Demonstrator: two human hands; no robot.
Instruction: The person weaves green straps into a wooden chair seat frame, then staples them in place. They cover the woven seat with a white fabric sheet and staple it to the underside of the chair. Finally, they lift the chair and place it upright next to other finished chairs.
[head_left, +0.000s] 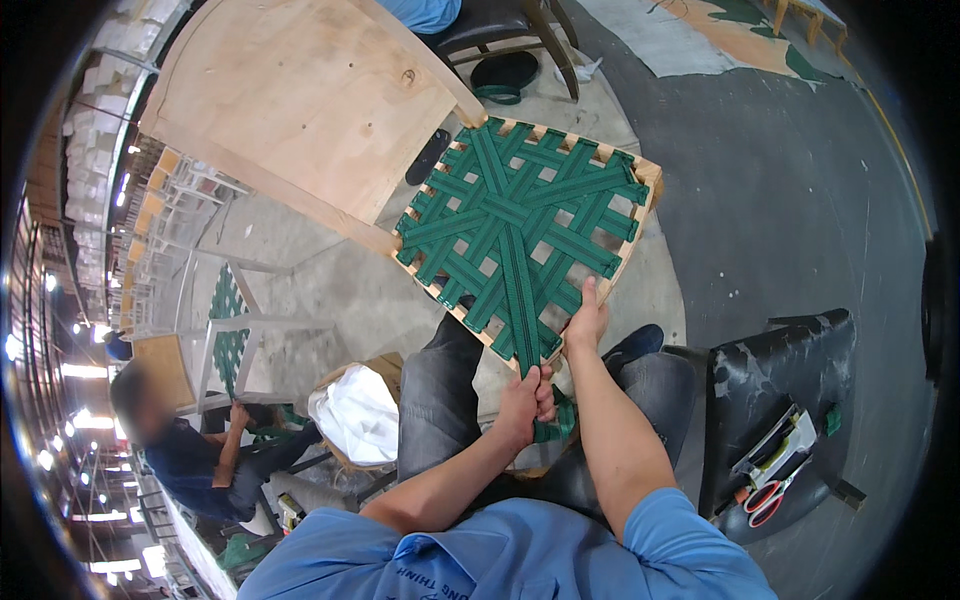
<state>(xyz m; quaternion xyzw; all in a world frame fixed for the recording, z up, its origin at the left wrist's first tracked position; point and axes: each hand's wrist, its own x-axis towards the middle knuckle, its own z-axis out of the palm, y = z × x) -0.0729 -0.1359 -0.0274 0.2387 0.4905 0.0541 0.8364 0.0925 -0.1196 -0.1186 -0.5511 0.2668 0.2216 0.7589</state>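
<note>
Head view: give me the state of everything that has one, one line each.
Left hand: closed on the green strap.
Right hand: touching the chair at its seat edge; grip unclear.
Green strap: stretched across the seat, loose below the left hand.
Chair: bare wood, its seat criss-crossed with green webbing.
Black seat: worn, peeling on top.
Scissors: lying on the black seat.
White bag: crumpled.

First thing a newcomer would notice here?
Probably the bright green webbing woven across the wooden chair seat, upper centre, with its bold diagonal cross. One strap runs down to the left fingers, which grip it at the seat's near edge. At lower right, red-handled scissors lie on a black padded seat with peeling patches.
</note>
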